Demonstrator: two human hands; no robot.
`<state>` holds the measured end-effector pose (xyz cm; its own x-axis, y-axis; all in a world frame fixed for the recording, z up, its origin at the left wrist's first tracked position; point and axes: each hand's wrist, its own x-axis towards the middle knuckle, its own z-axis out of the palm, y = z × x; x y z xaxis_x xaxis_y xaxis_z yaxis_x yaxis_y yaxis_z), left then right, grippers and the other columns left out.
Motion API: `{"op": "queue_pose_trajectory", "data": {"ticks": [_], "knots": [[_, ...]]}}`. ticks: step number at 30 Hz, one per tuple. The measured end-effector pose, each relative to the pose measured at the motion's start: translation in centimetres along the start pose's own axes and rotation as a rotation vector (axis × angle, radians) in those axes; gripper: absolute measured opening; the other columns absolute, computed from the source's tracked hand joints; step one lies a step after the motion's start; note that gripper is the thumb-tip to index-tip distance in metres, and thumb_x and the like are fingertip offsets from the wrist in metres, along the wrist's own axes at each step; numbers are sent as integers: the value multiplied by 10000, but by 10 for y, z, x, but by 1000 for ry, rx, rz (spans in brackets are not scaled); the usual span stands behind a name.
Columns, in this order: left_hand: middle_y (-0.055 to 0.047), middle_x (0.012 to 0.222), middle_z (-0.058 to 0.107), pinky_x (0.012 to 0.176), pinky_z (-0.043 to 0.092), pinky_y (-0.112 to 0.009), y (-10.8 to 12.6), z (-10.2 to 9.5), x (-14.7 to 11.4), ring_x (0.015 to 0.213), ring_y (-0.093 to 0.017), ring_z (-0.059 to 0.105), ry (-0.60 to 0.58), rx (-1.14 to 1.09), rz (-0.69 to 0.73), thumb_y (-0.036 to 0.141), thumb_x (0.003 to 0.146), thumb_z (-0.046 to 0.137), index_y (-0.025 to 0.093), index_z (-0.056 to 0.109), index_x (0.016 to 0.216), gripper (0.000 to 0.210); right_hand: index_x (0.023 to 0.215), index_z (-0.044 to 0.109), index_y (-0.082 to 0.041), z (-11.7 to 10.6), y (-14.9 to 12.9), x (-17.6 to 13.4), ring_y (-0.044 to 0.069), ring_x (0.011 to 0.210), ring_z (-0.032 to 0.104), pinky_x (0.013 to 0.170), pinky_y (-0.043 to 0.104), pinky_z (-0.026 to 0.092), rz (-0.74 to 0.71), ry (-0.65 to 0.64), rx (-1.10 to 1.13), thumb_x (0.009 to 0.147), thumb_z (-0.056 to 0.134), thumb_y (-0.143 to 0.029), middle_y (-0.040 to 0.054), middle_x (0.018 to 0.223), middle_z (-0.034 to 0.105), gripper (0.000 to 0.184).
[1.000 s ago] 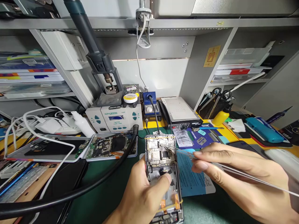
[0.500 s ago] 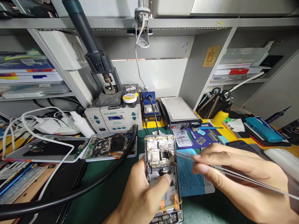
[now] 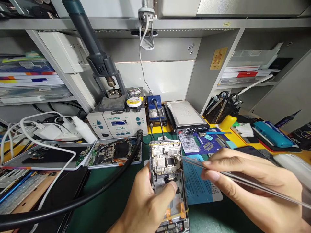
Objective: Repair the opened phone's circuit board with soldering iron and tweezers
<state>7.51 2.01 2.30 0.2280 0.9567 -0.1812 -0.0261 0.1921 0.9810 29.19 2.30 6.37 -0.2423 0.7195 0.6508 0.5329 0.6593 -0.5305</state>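
An opened smartphone (image 3: 167,191), its circuit board (image 3: 165,157) exposed in the upper half, is gripped by my left hand (image 3: 148,200). The thumb lies across the inside of the frame and the fingers wrap its left edge. Yellowish bands cross the phone near its top and bottom. In my right hand (image 3: 247,184) a pair of metal tweezers (image 3: 259,187) is pinched between thumb and fingers. Their tips reach the right side of the board; whether they touch a part there I cannot tell. A blue card (image 3: 201,187) lies on the green mat behind the phone.
A hot air station (image 3: 118,124) with its handle (image 3: 97,51) in the holder stands behind. Its thick black hose (image 3: 97,194) crosses the left side. An opened tablet-like device (image 3: 114,152) lies left. A heating plate (image 3: 186,115) and a yellow bottle (image 3: 228,121) are at the back right.
The whole view has shifted slightly. My left hand still holds the phone in nearly the same place; the tweezers remain at the board's right side, turned a little in my right hand.
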Motion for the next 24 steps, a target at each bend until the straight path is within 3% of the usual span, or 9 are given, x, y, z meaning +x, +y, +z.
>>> {"op": "queue_pose_trajectory", "data": {"ticks": [5,18,21,24], "knots": [[-31,875,727,722,548,-265,3,1,-1,836,-206,662,-20,-35,13,324,848,682,183,665,1015,220,881,741,-296,-1,3,-2,118,664,712,638,183,595,41,131,-121,838,740,-141,-61,808,770,161],[-25,857,707,738,538,-260,1,1,0,870,-207,639,-15,-2,28,321,846,682,189,655,994,200,910,770,-302,3,0,0,164,701,726,618,241,593,28,111,-47,848,732,-136,-25,830,787,181],[-25,857,700,719,541,-262,2,1,0,837,-198,638,-17,-36,37,318,844,694,185,668,1002,208,874,791,-316,2,2,-3,180,695,728,610,260,591,95,129,19,841,755,-166,-21,801,783,158],[-32,838,692,690,550,-279,0,-3,1,793,-198,652,-57,-133,-7,305,837,714,170,684,1017,227,876,801,-326,0,8,-4,171,599,694,569,272,577,287,183,222,861,777,-242,-20,697,748,89]]}}
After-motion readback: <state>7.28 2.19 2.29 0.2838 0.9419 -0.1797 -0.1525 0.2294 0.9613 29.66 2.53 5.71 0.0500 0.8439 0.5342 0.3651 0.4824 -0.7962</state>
